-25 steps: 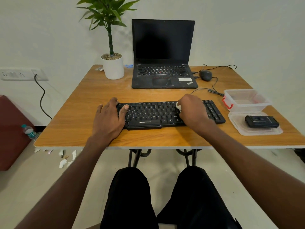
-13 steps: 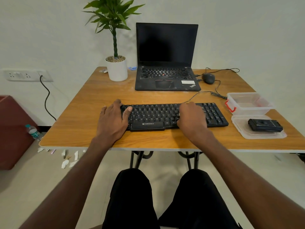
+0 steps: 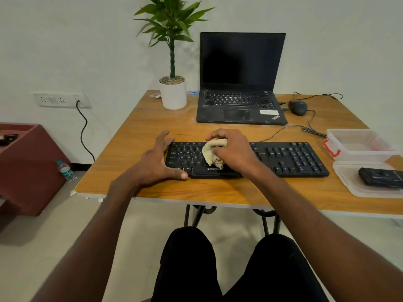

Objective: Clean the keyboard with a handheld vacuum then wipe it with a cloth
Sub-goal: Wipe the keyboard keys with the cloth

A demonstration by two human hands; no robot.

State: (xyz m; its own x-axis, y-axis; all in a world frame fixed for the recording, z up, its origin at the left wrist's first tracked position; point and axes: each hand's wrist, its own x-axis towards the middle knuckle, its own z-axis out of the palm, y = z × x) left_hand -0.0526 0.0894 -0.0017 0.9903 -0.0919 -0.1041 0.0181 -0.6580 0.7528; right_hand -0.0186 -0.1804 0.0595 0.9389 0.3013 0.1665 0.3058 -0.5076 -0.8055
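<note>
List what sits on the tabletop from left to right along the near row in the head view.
Left hand → cloth → right hand → keyboard's number pad → clear lid carrying the handheld vacuum.

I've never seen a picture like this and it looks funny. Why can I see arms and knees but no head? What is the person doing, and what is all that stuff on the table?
The camera sits on the person's head and looks down, so you see what they see: their own arms and knees. They sit at a wooden table. The right hand grips a crumpled cloth and presses it onto a black keyboard to wipe it. The left hand has its fingers spread around the keyboard's left end, probably to steady it. Farther back stand an open laptop with a dark screen, a potted plant and a mouse. On the right is a clear plastic box, and its lid lies in front with a small black device on it.
</note>
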